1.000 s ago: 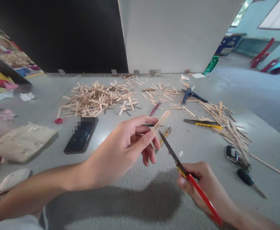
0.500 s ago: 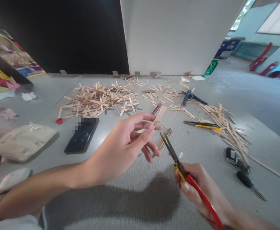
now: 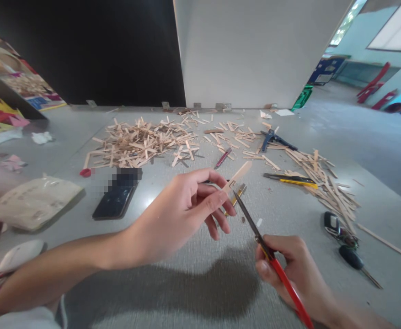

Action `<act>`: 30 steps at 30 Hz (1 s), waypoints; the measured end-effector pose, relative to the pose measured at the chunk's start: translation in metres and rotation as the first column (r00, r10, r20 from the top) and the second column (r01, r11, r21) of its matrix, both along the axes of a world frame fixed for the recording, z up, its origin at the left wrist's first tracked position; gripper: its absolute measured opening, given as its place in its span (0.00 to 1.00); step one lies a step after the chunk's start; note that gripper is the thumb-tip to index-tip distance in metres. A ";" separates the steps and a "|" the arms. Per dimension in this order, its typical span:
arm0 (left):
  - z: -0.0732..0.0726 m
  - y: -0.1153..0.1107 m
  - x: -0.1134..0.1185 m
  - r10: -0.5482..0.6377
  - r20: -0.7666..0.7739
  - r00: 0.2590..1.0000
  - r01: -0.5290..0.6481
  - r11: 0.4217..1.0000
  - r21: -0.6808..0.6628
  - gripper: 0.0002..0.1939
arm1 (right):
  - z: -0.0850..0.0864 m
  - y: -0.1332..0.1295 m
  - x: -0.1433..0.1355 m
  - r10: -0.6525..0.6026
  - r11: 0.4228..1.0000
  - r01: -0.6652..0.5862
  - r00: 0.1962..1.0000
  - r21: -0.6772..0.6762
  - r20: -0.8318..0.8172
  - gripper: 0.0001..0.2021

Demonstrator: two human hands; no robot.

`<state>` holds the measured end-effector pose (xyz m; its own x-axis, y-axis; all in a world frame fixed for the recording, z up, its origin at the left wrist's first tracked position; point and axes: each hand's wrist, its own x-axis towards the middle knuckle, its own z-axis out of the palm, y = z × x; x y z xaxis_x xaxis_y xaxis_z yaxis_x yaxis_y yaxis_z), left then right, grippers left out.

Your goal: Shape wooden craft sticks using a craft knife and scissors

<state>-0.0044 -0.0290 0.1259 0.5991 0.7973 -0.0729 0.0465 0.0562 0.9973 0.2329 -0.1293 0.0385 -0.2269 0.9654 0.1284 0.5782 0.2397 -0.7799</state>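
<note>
Between thumb and index finger, my left hand (image 3: 186,210) pinches a flat wooden stick (image 3: 240,174) that bears a small dark mark and points up to the right. My right hand (image 3: 294,269) grips scissors (image 3: 284,278) with red and yellow handles. Their blades look closed, the tips just below the stick and near my left fingertips. Under the stick, a yellow-gold tool (image 3: 238,196) lies on the table, partly hidden by my left hand. A dark red pen-like item (image 3: 223,158) lies just beyond.
Beyond my hands lies a large pile of wooden sticks (image 3: 145,144). A phone (image 3: 118,196) and plastic packet (image 3: 37,201) are left; blue pliers (image 3: 272,139), a yellow cutter (image 3: 291,179), more sticks (image 3: 334,187) and keys (image 3: 351,256) are right. A panel (image 3: 248,55) stands behind.
The stick has tilted further right and moved slightly right with my left hand. The scissor blades have come together, and my right hand has shifted slightly right.
</note>
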 end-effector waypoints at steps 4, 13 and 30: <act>0.004 -0.004 0.000 -0.035 -0.030 0.999 0.034 0.999 -0.023 0.10 | 0.000 -0.001 0.000 0.000 0.998 -0.001 1.000 0.067 0.002 0.29; 0.006 -0.007 0.001 -0.055 -0.040 0.998 0.054 0.998 -0.034 0.11 | 0.003 0.000 -0.002 -0.016 0.990 0.013 1.000 0.142 0.019 0.27; -0.003 -0.011 0.002 -0.082 0.044 0.996 0.085 0.994 -0.068 0.10 | 0.000 0.001 -0.003 -0.006 0.978 -0.008 0.998 0.208 0.068 0.26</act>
<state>-0.0025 -0.0404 0.1224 0.6669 0.7383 -0.1005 0.0126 0.1237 0.9922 0.2299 -0.1280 0.0383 -0.2431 0.9188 0.3109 0.6276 0.3934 -0.6719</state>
